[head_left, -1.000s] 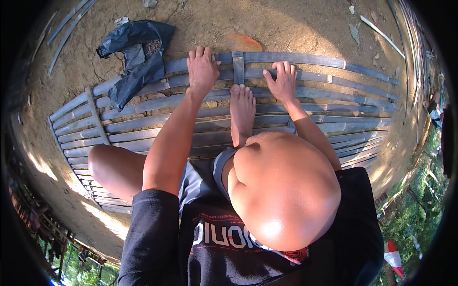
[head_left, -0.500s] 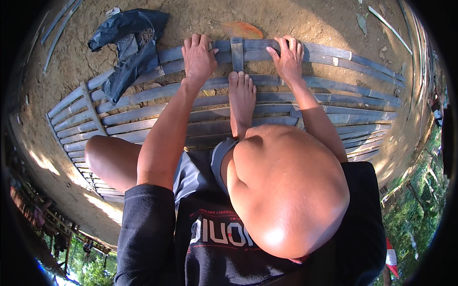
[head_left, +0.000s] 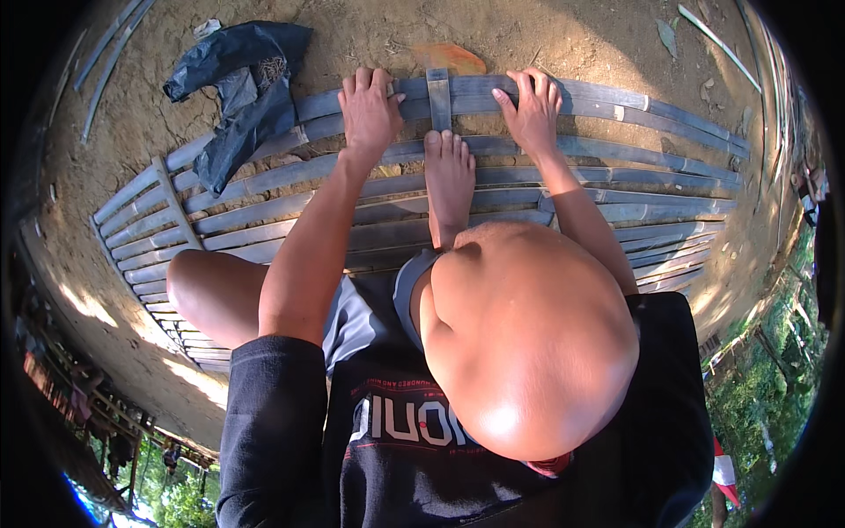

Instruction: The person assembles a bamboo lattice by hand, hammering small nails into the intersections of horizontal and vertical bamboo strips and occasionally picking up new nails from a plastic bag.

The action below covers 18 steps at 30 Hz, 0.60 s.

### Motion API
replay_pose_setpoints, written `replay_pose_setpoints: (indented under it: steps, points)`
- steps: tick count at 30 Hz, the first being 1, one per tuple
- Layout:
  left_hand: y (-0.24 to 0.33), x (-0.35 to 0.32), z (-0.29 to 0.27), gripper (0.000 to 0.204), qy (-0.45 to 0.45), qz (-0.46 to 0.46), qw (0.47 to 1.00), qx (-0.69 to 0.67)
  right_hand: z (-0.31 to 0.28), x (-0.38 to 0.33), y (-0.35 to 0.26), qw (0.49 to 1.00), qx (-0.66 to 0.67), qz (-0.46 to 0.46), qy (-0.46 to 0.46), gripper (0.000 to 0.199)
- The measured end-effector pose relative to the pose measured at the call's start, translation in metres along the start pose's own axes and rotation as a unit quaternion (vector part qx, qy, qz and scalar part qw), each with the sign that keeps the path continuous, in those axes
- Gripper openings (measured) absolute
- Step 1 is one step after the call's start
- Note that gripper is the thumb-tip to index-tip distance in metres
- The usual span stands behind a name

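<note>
Both my hands rest on a low platform of dark bamboo slats, at its far edge. My left hand (head_left: 370,114) has its fingers curled over the outermost bamboo slat (head_left: 480,93), thumb held off to the side. Farther right, my right hand (head_left: 533,113) bends its fingers over that same slat, its thumb on the near side; the fingertips are partly hidden. Between the hands, a short cross strip (head_left: 439,99) lies over the slats. My bare foot (head_left: 450,176) stands just behind it, the knee raised in front of me.
A crumpled black plastic bag (head_left: 253,132) with dry brown bits drapes over the platform's far left. An orange-brown leaf (head_left: 453,59) lies on the dirt beyond the edge. A pale stick (head_left: 717,46) is at the far right. Another cross strip (head_left: 178,204) spans the left slats.
The view has shifted slightly. Both hands keep their places on the outer slat, and the foot and bag stay where they were.
</note>
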<state>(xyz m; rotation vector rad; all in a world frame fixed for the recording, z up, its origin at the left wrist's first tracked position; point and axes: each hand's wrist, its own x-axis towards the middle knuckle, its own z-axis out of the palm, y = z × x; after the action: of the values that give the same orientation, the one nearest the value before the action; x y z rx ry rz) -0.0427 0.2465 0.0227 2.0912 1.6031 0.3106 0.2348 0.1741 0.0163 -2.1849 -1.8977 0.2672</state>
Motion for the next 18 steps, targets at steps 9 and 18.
replay_pose_setpoints:
  steps: [9, 18]
  points:
    - [0.003, 0.007, 0.001, 0.033, 0.005, -0.004, 1.000, 0.005, -0.009, -0.009, -0.003, 0.993, 0.105, 0.017, 0.044, 0.050]
    - [0.005, 0.006, 0.000, 0.033, 0.010, 0.004, 1.000, 0.001, -0.027, -0.293, 0.019, 0.884, -0.021, 0.465, 0.032, 0.057]
